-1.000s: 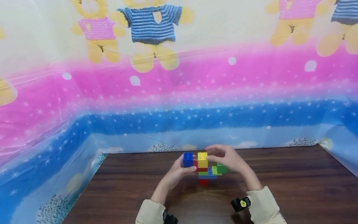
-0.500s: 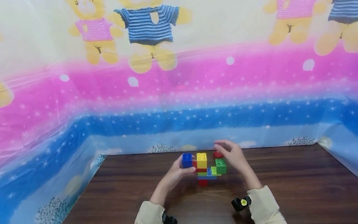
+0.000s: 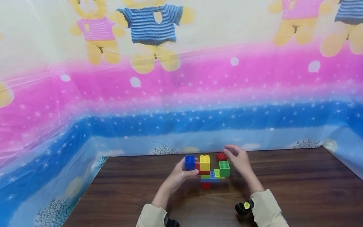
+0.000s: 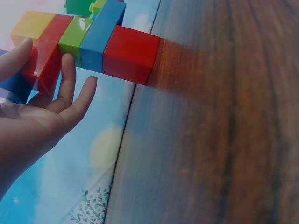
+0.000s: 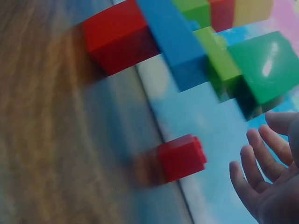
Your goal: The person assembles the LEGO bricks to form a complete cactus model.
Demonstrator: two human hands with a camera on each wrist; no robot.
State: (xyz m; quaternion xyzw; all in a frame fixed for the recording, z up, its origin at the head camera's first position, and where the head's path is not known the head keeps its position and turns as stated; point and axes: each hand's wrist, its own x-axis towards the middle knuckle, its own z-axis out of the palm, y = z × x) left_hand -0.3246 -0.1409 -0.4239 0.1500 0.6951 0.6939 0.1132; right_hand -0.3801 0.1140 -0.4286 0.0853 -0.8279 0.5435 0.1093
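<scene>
A built structure of toy building bricks stands upright on the table. Its base is a red brick [image 4: 131, 53], with blue and light green layers above. A yellow brick [image 3: 204, 163] tops the middle, a blue brick [image 3: 190, 162] the left arm, and a green brick [image 3: 224, 169] the right. My left hand [image 3: 178, 172] grips the structure by its upper red brick [image 4: 48, 53], thumb in front and fingers behind. Beyond the green brick, a loose red brick [image 5: 181, 158] rests on the table. Beside it hovers my right hand [image 3: 240, 160], fingers loosely spread, holding nothing.
The dark wooden table [image 3: 127, 195] ends at a back edge close behind the loose brick. A patterned cloth [image 3: 181, 123] with bears and snowflakes hangs around it. Black wrist cameras [image 3: 243, 208] sit at both sleeves.
My right hand has left the yellow brick and moved right, past the loose red brick, which now shows fully. The left hand keeps its grip, and the structure stays in place.
</scene>
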